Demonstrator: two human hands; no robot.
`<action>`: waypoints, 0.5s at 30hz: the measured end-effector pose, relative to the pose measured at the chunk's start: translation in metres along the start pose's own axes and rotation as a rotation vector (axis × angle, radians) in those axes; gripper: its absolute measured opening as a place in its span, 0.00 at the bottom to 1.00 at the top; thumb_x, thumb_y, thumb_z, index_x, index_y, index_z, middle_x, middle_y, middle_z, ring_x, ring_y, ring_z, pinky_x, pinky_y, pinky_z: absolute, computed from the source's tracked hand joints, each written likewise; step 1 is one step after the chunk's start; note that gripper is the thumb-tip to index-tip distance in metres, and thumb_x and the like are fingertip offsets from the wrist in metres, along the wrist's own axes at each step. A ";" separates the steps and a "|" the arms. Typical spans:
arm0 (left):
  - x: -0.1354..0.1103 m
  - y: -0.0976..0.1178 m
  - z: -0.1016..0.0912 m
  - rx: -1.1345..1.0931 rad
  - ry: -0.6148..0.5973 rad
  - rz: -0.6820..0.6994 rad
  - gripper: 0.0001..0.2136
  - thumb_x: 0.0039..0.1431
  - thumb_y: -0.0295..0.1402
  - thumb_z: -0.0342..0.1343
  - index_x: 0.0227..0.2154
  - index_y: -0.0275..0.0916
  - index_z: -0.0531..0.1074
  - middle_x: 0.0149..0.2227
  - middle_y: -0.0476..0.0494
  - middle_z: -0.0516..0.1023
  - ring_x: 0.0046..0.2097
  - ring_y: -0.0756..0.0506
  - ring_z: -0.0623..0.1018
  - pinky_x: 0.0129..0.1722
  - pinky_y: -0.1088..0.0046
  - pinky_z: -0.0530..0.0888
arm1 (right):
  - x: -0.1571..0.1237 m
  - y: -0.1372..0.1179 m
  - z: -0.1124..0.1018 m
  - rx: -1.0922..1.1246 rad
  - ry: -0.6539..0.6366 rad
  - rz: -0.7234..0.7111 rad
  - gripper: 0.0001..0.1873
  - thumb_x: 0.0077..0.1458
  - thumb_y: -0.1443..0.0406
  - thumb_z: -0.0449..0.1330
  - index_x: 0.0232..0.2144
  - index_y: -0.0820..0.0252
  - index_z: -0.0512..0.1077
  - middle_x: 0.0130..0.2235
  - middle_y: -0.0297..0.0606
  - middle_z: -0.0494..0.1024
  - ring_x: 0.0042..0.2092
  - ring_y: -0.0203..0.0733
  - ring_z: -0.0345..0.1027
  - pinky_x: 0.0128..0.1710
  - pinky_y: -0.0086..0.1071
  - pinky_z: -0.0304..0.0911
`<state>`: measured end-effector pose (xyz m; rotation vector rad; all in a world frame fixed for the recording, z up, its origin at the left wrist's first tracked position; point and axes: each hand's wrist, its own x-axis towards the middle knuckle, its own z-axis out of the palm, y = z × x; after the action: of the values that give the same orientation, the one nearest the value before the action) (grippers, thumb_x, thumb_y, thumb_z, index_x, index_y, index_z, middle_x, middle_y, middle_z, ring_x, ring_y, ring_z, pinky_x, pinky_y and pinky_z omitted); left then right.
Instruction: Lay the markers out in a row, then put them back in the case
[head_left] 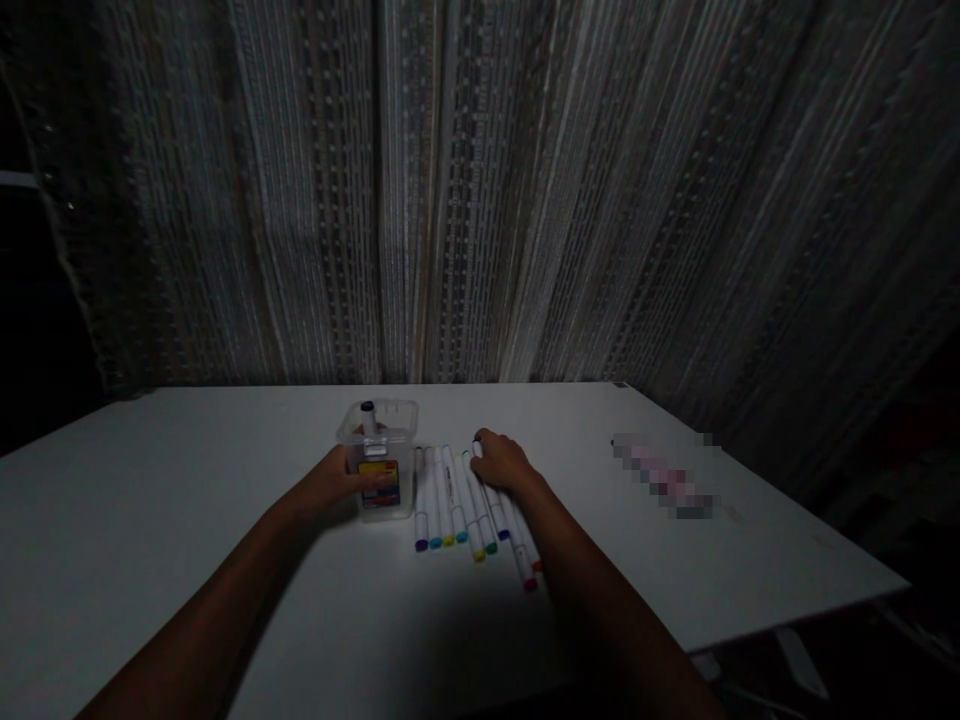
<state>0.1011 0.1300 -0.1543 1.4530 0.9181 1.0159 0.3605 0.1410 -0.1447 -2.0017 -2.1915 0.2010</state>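
On the left, the person's left hand is gripping a clear plastic box, the thumb lying across its yellow-and-dark label. Inside the box, a dark-ended marker is standing upright and poking up near the rim. Just to the box's right, a row of white markers is lying side by side on the bench, their coloured ends pointing towards the person: purple, blue, yellow, green, red and orange are showing. Farther right, the right hand is pinching the far end of a blue-ended marker in that row, its forearm partly covering the rightmost ones. Well apart to the right, a pixelated pinkish item is resting on the white bench. Behind, a patterned curtain is hanging in dim light.
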 end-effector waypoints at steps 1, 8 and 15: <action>-0.001 0.001 0.001 0.001 -0.008 -0.004 0.19 0.32 0.35 0.70 0.31 0.35 0.75 0.34 0.39 0.81 0.35 0.39 0.80 0.37 0.65 0.77 | 0.001 0.000 0.000 0.000 -0.003 0.001 0.23 0.50 0.64 0.53 0.50 0.60 0.64 0.45 0.45 0.75 0.47 0.47 0.68 0.40 0.33 0.59; -0.002 0.005 0.004 -0.017 0.014 0.007 0.19 0.32 0.32 0.70 0.32 0.36 0.73 0.33 0.41 0.81 0.34 0.41 0.80 0.36 0.66 0.77 | 0.001 0.000 0.000 -0.003 -0.014 0.009 0.24 0.52 0.65 0.52 0.52 0.61 0.64 0.47 0.47 0.74 0.48 0.49 0.68 0.42 0.35 0.59; -0.002 0.003 0.005 -0.031 0.016 -0.002 0.21 0.32 0.32 0.69 0.34 0.37 0.72 0.32 0.41 0.80 0.34 0.40 0.80 0.35 0.66 0.77 | 0.002 -0.001 0.002 -0.031 -0.005 -0.013 0.23 0.54 0.65 0.50 0.53 0.62 0.63 0.50 0.49 0.72 0.49 0.49 0.67 0.44 0.35 0.60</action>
<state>0.1054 0.1258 -0.1518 1.4199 0.9108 1.0371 0.3594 0.1428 -0.1468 -2.0048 -2.2236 0.1715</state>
